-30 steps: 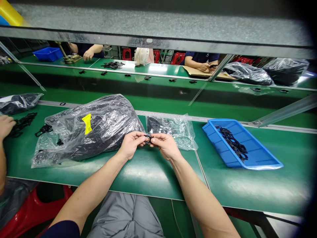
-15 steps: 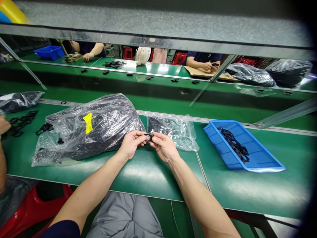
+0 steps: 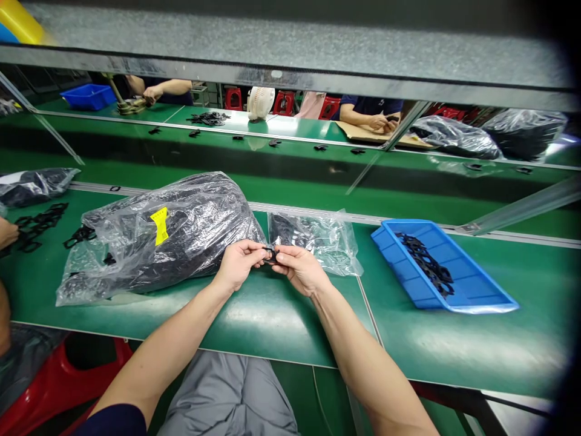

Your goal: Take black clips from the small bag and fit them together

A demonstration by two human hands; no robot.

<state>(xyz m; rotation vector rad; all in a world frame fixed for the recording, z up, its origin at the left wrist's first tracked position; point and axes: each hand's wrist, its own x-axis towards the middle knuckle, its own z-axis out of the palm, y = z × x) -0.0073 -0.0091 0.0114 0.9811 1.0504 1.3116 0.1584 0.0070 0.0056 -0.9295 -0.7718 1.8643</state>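
Between my two hands, above the green tabletop, is a small black plastic part (image 3: 271, 255), mostly covered by fingers. My left hand (image 3: 238, 264) pinches its left end with thumb and forefinger. On the other end, my right hand (image 3: 300, 267) is closed in the same way. Just left of my hands lies a large clear bag (image 3: 200, 224) full of black parts, with a yellow label (image 3: 160, 225). Behind my right hand rests a smaller clear bag (image 3: 336, 245) with black pieces inside. A blue tray (image 3: 476, 284) on the right holds several black parts (image 3: 424, 263).
At far left, another person's hand (image 3: 6, 233) is beside loose black parts (image 3: 40, 224). A conveyor belt (image 3: 290, 172) runs behind the table, carrying black pieces. Two people work across it, near a fan (image 3: 261, 103). A metal shelf (image 3: 281, 75) spans overhead.
Both my hands still hold the black part, with only a slight shift of the right fingers. Across the belt, the left co-worker's hand has lifted off the table.
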